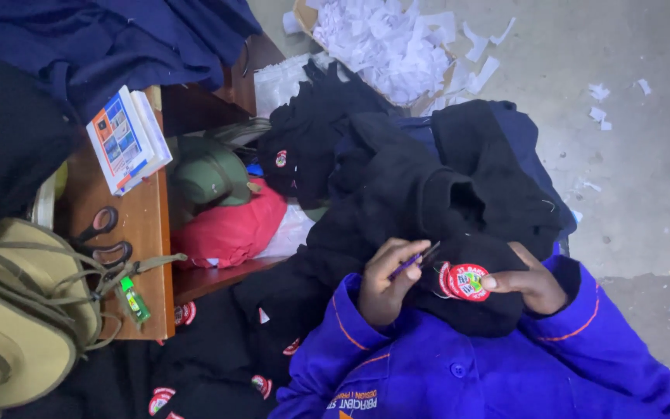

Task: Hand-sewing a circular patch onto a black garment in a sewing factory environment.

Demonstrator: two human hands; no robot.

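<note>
A brown wooden tabletop [145,225] carries a stack of booklets [127,140] at its far end. Nearer than the booklets lie black-handled scissors [102,237], and nearer still a small green bottle [133,299] by the tabletop's edge. A khaki bag [17,310] rests beside the scissors. The grey concrete floor [630,140] beyond bears a cardboard box of white paper scraps [385,43], with stray scraps scattered around that box.
</note>
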